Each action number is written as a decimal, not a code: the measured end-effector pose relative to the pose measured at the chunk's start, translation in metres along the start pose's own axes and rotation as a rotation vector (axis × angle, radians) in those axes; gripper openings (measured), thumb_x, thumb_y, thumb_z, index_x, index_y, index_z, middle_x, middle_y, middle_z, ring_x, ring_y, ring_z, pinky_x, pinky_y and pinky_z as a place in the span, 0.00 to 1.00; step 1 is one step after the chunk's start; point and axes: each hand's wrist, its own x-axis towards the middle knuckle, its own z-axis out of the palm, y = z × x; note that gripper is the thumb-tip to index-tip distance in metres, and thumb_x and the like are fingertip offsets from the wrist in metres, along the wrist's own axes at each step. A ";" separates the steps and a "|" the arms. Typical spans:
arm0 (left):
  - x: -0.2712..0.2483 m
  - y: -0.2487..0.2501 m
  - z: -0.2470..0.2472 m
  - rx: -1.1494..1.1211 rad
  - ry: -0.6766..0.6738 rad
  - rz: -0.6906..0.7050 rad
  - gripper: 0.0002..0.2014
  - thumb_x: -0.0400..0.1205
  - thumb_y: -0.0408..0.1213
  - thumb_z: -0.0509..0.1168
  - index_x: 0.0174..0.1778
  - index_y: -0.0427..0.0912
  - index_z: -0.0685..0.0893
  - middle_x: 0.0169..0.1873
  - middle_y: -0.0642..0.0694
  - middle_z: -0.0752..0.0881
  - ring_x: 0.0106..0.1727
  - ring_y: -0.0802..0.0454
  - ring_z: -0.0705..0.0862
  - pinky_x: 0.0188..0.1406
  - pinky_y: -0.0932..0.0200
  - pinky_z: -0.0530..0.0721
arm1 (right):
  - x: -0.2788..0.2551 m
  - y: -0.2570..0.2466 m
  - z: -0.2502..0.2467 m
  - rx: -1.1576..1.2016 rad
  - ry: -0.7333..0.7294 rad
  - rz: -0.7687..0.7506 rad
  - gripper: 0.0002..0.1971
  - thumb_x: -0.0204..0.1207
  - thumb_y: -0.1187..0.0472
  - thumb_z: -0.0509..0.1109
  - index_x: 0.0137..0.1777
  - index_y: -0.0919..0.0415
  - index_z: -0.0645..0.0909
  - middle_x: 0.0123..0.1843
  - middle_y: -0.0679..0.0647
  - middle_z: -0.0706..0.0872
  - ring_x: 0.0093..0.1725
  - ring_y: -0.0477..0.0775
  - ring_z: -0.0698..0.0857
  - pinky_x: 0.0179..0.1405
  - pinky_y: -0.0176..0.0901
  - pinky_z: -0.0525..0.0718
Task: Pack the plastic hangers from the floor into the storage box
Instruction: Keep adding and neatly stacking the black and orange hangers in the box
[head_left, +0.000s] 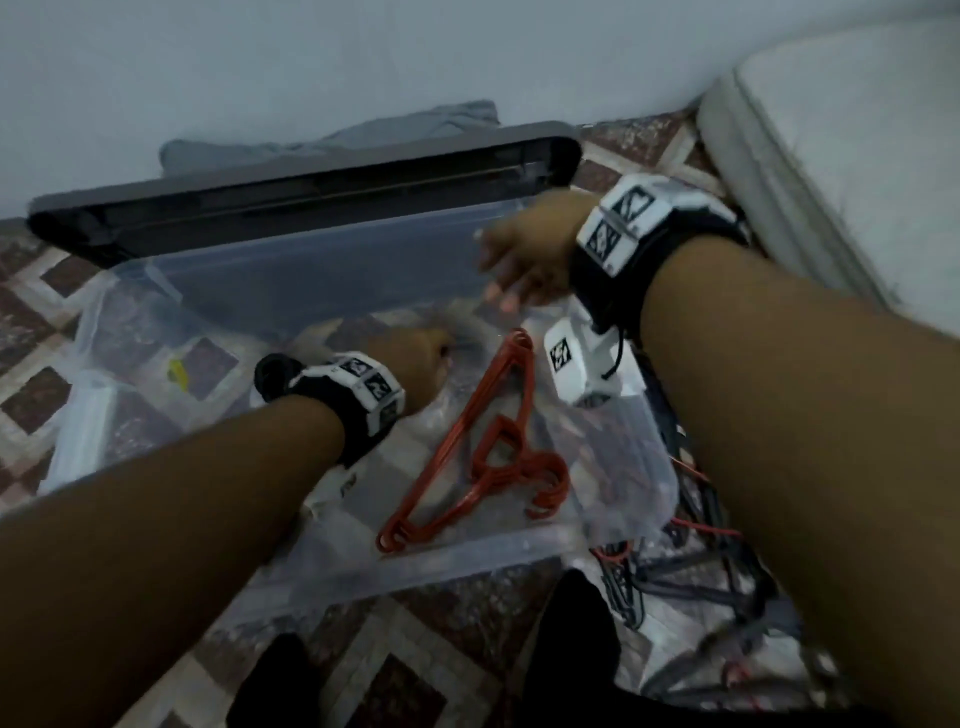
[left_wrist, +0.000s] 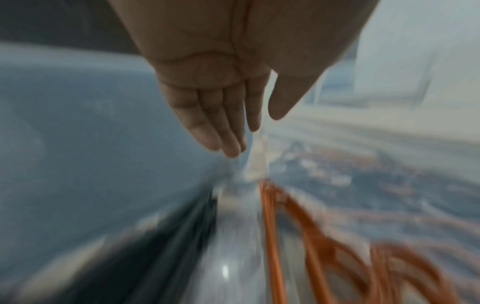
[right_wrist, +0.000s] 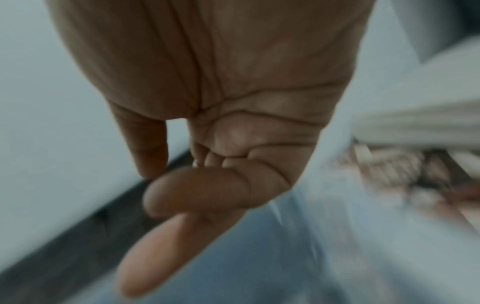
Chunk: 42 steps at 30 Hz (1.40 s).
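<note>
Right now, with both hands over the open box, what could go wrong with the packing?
1. The red hangers lie slanted in the clear storage box, hooks toward the near wall; later bundles may snag on them.
2. The dark hangers on the floor lie tangled with loose plastic wrap, so lifting could drag both.
3. The lid stands upright behind the box; the right hand, near it, could knock it.

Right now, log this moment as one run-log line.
left hand: open, empty | right hand: empty, over storage box | red hangers: in box | dark hangers: on floor
</note>
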 end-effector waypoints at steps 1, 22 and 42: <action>-0.003 0.008 -0.017 -0.043 0.105 0.008 0.15 0.84 0.45 0.60 0.66 0.49 0.82 0.57 0.40 0.88 0.56 0.36 0.85 0.52 0.53 0.80 | -0.017 -0.008 -0.018 -0.011 0.039 -0.056 0.15 0.84 0.48 0.61 0.47 0.59 0.79 0.29 0.56 0.89 0.22 0.52 0.86 0.20 0.29 0.78; -0.016 0.371 0.015 0.214 -0.214 0.593 0.23 0.83 0.54 0.60 0.74 0.54 0.72 0.66 0.47 0.82 0.55 0.44 0.84 0.52 0.49 0.85 | -0.296 0.458 -0.161 -0.325 0.401 0.471 0.15 0.80 0.43 0.67 0.54 0.53 0.86 0.52 0.55 0.89 0.45 0.54 0.86 0.44 0.45 0.81; 0.012 0.382 0.151 0.438 -0.508 0.631 0.26 0.82 0.53 0.64 0.77 0.56 0.70 0.70 0.44 0.79 0.62 0.41 0.83 0.60 0.51 0.81 | -0.325 0.632 0.111 -0.496 0.227 0.782 0.44 0.81 0.39 0.60 0.85 0.45 0.32 0.85 0.69 0.40 0.83 0.76 0.48 0.76 0.69 0.65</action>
